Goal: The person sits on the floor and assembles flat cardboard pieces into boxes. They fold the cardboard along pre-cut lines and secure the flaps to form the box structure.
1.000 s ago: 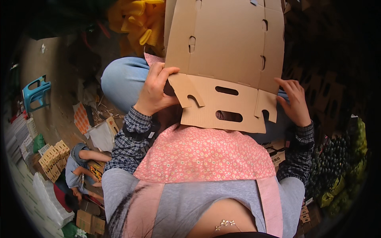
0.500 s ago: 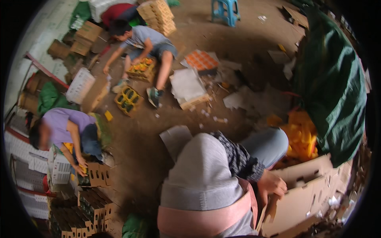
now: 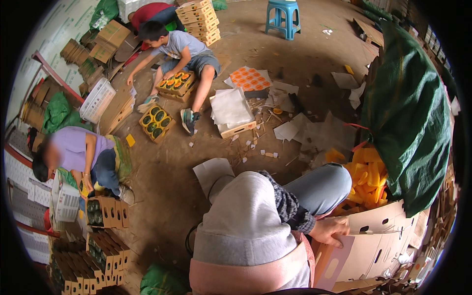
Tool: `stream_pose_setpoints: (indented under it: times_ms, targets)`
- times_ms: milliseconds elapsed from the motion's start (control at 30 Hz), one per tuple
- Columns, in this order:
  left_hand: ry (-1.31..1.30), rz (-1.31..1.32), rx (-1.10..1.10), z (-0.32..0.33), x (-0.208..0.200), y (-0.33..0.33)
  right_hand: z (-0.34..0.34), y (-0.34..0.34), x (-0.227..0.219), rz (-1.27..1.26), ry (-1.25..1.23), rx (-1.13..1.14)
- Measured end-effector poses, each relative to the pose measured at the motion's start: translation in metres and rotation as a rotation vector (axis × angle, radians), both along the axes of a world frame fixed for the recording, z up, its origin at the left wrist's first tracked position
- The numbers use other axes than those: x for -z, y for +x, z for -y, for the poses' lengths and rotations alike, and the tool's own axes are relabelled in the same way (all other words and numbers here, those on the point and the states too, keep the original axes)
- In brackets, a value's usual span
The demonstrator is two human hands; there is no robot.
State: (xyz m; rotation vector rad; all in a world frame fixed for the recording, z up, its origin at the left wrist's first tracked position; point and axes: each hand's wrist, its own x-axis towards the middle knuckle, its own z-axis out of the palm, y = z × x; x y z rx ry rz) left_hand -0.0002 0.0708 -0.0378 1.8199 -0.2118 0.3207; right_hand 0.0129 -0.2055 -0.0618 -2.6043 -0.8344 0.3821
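At the lower right, my left hand (image 3: 330,231) comes out of a dark plaid sleeve, its thumb bent over the top edge of a cardboard panel (image 3: 335,265) with an oval handle hole. Right beside it leans a larger flattened cardboard box (image 3: 376,248) with slots, its upper flap near my fingertips. Behind that lies a heap of yellow-orange pieces (image 3: 368,179). My jeans-covered knee (image 3: 324,184) is bent beyond the hand. A grey hood-shaped cloth (image 3: 246,211) with a pink band fills the lower centre and hides most of the arm. My right hand is not visible.
A green tarp (image 3: 408,118) hangs at right. One person (image 3: 184,46) sits by fruit-filled boxes (image 3: 157,123); another (image 3: 81,150) works beside stacked cartons (image 3: 91,265) at left. White sheets (image 3: 231,108) lie on a box ahead. A blue stool (image 3: 282,19) stands far off.
My left hand has shifted slightly left along the cardboard, and the panel with the oval hole now shows under it. The person at left has drawn a hand back from the carton.
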Motion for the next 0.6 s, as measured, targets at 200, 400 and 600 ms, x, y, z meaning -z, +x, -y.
stream_pose_setpoints:
  times_ms: [200,400,600]
  targets:
    - [0.737,0.552,0.079,0.01,0.011,0.024,0.004,0.002,-0.003,0.02,-0.033,0.009]
    - [1.126,0.869,0.324,0.036,0.021,0.046,0.008,0.001,-0.007,0.033,-0.081,0.007]
    - [1.26,0.867,0.529,0.047,0.009,0.064,0.005,0.003,-0.014,0.032,-0.126,-0.013]
